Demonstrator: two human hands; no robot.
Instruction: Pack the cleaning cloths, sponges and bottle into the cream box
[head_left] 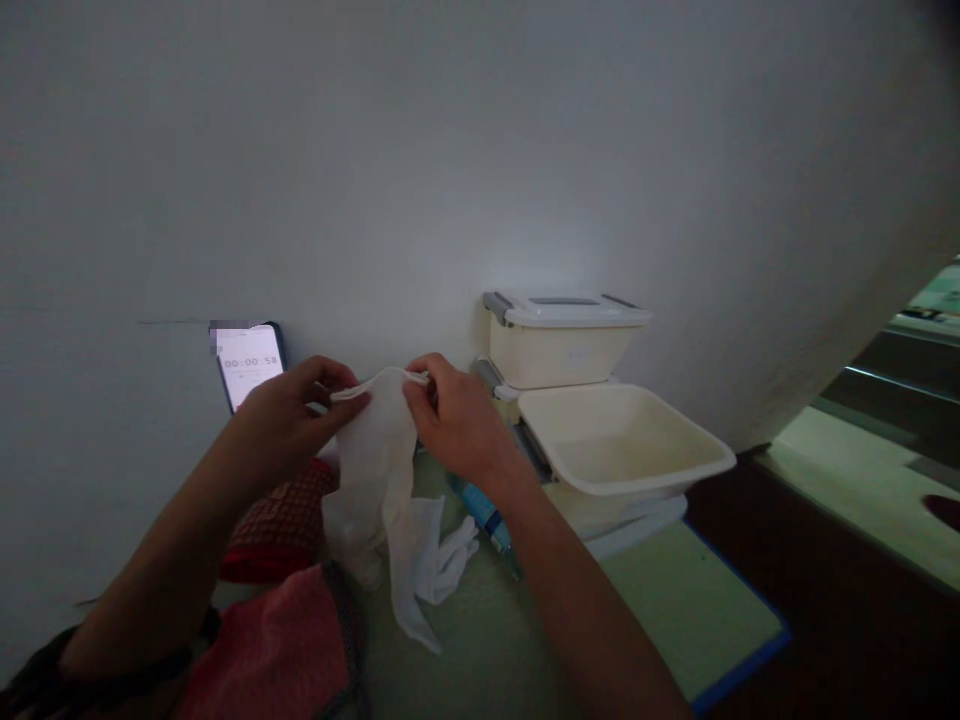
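A thin white cloth [379, 430] hangs from my two hands, its top edge stretched between them. My left hand [319, 400] is closed, pinching the left end of that edge between thumb and fingers. At the other end, my right hand [450, 410] pinches the same edge. The cloth falls in long, loose folds, and one narrow strip reaches down over the green tabletop [480, 650]. Beside its lower part lies another crumpled white cloth piece [454, 565] with finger-like ends, perhaps a glove. Its exact kind, like that of the held cloth, is unclear.
An open cream bin [637, 485] stands at right, before a lidded cream box [566, 350]. A blue-labelled bottle [484, 515] lies near my right wrist. A phone [251, 365] showing a timer leans on the wall. Red checked fabric [281, 520] and pink cloth [270, 650] lie left.
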